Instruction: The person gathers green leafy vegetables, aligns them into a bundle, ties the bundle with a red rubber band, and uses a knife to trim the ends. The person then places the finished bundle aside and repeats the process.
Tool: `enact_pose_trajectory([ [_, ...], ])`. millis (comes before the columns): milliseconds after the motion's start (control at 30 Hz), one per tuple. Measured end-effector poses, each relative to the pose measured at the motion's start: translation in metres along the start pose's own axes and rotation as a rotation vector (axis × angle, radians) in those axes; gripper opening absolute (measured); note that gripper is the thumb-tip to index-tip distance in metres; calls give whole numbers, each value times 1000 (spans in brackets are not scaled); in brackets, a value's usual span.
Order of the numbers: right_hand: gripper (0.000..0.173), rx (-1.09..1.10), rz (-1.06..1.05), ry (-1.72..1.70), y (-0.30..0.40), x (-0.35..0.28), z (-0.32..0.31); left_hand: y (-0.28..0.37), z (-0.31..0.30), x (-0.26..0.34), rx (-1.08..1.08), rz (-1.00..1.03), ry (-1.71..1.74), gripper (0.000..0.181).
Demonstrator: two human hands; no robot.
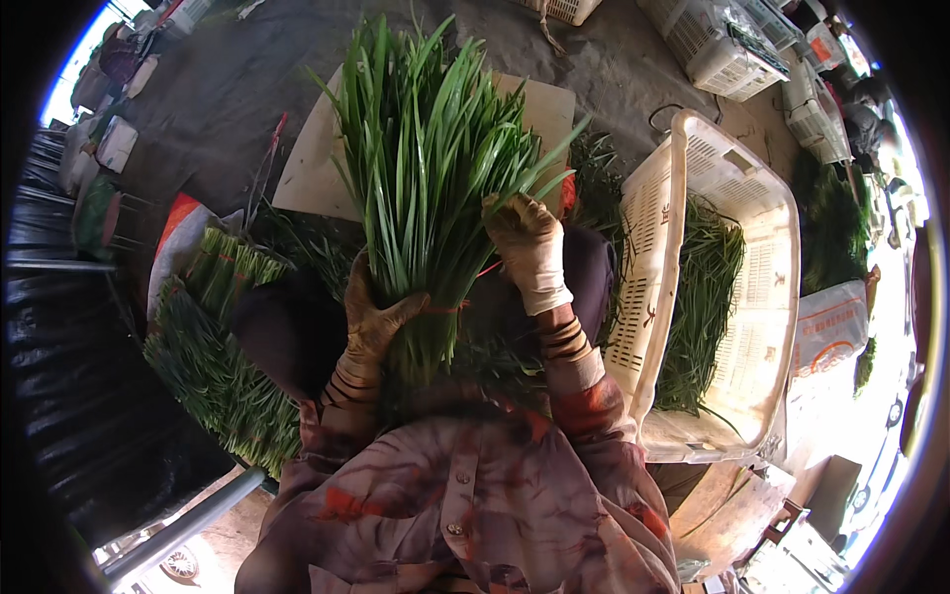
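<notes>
A large bunch of long green chive leaves [427, 171] stands upright in front of me, fanned out at the top. My left hand [377, 308], in a soiled glove, grips its lower left side with the thumb across the front. A thin red tie [444, 308] circles the stems beside that thumb. My right hand [525, 237], in a pale glove with a stained palm, is curled at the bunch's right edge. A loose leaf [553, 157] slants up and right from its fingers. The fingertips are partly hidden.
Tied chive bundles [223, 349] are piled on my left, beside black sheeting [82, 386]. A pale board [315, 163] lies beyond the bunch. On my right stands a white plastic crate [679, 245] with loose chives [705, 297] inside. More crates [724, 52] stand behind. A metal tube [185, 523] is at lower left.
</notes>
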State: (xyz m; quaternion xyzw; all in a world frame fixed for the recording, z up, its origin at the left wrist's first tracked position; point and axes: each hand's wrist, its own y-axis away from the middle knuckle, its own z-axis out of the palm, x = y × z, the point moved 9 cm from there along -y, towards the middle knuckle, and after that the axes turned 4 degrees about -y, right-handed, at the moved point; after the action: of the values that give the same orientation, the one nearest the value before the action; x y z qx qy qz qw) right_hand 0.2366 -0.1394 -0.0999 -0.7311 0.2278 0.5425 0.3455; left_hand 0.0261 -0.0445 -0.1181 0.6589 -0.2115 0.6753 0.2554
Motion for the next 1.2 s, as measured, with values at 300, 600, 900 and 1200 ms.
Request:
enact_pose_trajectory([
  [300,30,-439,193,-1645,70,-42,-27,-3,-8,-24,20,-86,175,68],
  [600,72,-182,652,-810,62,38,54,9,15,1,-18,58,3,69],
  [900,46,49,752,-1294,65,46,79,-19,-24,-15,240,-20,364,34],
  [1200,34,-49,589,-1072,58,25,59,2,-23,25,371,124,147,18],
])
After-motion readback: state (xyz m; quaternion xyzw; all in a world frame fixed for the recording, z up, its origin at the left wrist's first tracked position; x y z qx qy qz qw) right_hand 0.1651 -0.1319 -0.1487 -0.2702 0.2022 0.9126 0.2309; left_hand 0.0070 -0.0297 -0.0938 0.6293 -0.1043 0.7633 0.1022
